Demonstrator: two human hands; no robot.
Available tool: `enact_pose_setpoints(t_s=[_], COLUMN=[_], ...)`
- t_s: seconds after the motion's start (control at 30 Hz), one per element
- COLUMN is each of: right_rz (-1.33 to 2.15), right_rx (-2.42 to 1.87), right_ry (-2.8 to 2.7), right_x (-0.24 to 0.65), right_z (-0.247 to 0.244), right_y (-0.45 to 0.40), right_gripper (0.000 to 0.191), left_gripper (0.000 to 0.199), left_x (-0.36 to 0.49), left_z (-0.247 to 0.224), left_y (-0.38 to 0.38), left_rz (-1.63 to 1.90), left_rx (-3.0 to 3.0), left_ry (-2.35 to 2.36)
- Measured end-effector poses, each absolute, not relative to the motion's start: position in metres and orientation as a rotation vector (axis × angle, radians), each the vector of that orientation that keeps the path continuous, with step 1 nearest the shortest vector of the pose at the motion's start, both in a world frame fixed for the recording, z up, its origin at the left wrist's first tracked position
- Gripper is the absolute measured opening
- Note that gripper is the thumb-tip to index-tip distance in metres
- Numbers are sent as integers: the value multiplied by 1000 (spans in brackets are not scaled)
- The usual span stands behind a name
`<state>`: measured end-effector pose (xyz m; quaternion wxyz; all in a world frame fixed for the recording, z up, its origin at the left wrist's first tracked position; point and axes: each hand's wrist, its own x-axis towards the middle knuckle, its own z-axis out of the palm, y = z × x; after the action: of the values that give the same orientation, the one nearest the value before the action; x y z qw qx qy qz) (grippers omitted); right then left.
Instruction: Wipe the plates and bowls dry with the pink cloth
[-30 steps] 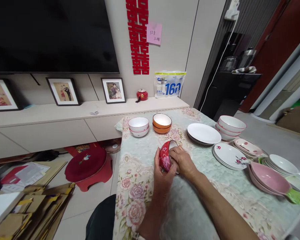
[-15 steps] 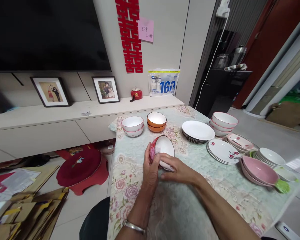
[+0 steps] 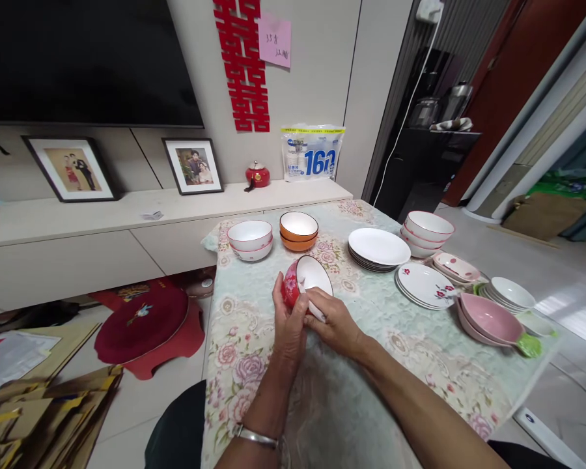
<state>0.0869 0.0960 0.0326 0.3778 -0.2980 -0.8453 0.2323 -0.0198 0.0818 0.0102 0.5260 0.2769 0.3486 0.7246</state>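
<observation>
A red floral bowl (image 3: 291, 284) with a white inside is held tilted above the near part of the table, its mouth turned to the right. My left hand (image 3: 289, 319) wraps its left side and underside, with a metal bangle on the wrist. At the lower rim, my right hand (image 3: 333, 320) pinches a white cloth or tissue (image 3: 315, 310) over the edge, part of it lying inside the bowl. Beyond the hands stand two stacks: white bowls with pink rims (image 3: 250, 236) and orange bowls (image 3: 299, 242).
On the right are stacked white plates (image 3: 379, 246), flowered plates (image 3: 424, 284), pink-rimmed bowls (image 3: 428, 225), pink leaf-shaped dishes (image 3: 491, 316) and small white dishes (image 3: 512, 292). A flowered cloth covers the table (image 3: 244, 384). A red stool (image 3: 146, 326) stands at left.
The right hand's fingers have closed in on the cloth at the bowl's rim. The bowl has turned slightly in the left hand. The whole view has shifted a little.
</observation>
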Motion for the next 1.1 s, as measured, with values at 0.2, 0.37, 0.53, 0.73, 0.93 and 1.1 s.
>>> enact_pose_setpoints(t_s=[0.2,0.37,0.53,0.73,0.93,1.1], right_rz=[304,356,675,358,429,723], right_rx=[-846,-872,-763,-822,-922,-841], right_ry=[-2601,-2468,-2087,-2586,-2473,-2144], right_x=[103,103,88,104,104,92], right_z=[39,34,33,39,40,37], right_y=[105,104,97,103,101,97], right_gripper=[33,17,12,40,10,7], left_gripper=[75,80,65,60,78,105], left_x=[-25,-22,-20,-25,-17,-13], left_z=[17,14,9,13,10,8], left_y=[83,85,86,83,84,82], left_rz=[1760,1733,1770,1663,1725,1719], left_rx=[530,495,559,403,430,546], left_ry=[838,756,630,612,690,763])
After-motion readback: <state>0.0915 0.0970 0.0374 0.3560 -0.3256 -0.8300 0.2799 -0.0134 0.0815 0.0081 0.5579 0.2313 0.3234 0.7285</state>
